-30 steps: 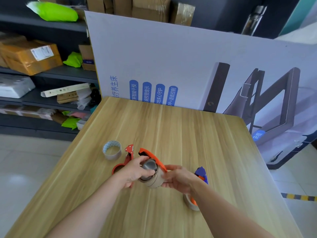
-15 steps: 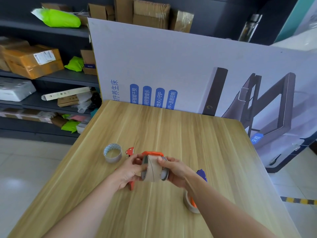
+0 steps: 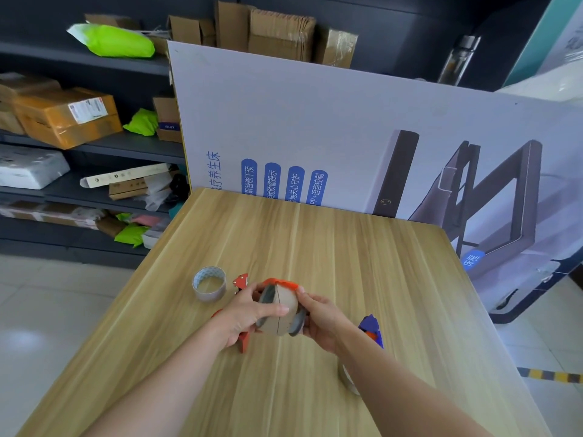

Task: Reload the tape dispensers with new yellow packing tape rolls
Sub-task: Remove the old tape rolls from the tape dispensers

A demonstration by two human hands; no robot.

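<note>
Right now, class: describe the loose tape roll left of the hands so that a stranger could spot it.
On the wooden table, look just left of the left hand. The tape roll stands alone, its open core facing up. Unlike the brown core in the hands, nobody touches it.

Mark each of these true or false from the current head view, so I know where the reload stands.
1. Both hands hold the brown cardboard core at the orange dispenser. True: left hand and right hand grip it from either side.
2. A tape roll stands on the table left of the hands. True.
3. The blue dispenser lies left of the left hand. False: it lies right of the right hand, partly behind the right forearm.
4. The table's far half is piled with boxes. False: boxes sit on the shelves beyond it.
5. The printed board lies flat on the table. False: it stands upright behind the far edge.
</note>
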